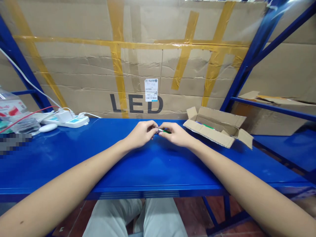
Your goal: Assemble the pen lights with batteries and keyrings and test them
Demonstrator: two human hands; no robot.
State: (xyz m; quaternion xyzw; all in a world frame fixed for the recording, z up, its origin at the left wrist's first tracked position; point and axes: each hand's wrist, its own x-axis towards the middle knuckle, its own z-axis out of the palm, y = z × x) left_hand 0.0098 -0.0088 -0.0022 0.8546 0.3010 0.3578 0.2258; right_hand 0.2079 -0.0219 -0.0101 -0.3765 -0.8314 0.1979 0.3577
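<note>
My left hand (144, 134) and my right hand (175, 134) meet above the middle of the blue table (148, 168). Between them is a slim, pen-like green piece with a silvery end (166, 131). The fingers of my right hand are closed around its green part. My left thumb and fingers pinch at the silvery end, and the fingertips hide most of what they grip. To the right stands an opened cardboard box (209, 133), its flaps spread, with some green and blue slim pieces (208, 126) inside.
A white power strip (74, 122) with plugs and cables lies at the back left, beside a white oval object (48, 127) and a clear plastic bottle (12, 107). Behind the table rises a large taped carton (93, 75). Another cardboard box (274, 115) stands beyond the blue frame at right.
</note>
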